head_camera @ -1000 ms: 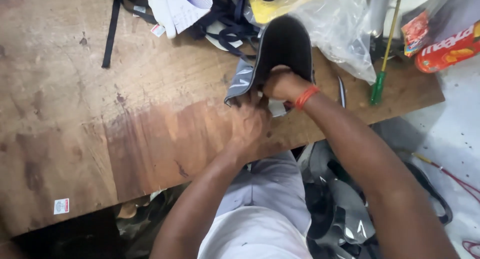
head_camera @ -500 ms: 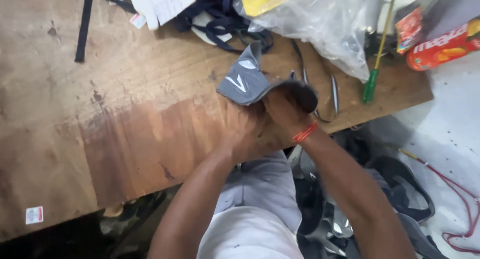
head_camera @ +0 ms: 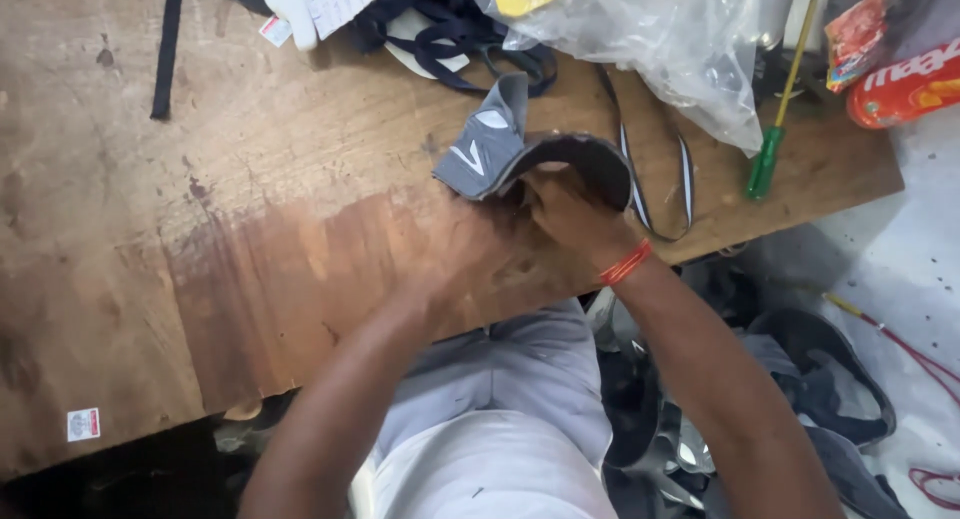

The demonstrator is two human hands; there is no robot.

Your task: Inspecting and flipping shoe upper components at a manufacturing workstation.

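Observation:
A sandal lies at the near edge of the wooden table (head_camera: 250, 279). It has a black sole (head_camera: 590, 159) and a grey strap upper (head_camera: 480, 154) with white marks. My right hand (head_camera: 570, 214), with a red thread at the wrist, grips the sole from below and tilts it on its side. My left hand (head_camera: 475, 264) is blurred and rests on the table just under the grey strap. Its grip cannot be made out.
A green-handled screwdriver (head_camera: 765, 159), a clear plastic bag (head_camera: 660, 49), dark blue straps (head_camera: 450, 34), a thin strap loop (head_camera: 685, 194) and an orange-red packet (head_camera: 905, 84) crowd the far right. A black strap (head_camera: 165, 49) lies far left. Dark shoe parts (head_camera: 830, 389) lie on the floor.
The sandal has been turned from sole up and pointing away to lying on its side nearer the table edge, grey strap to the left. Both hands moved with it.

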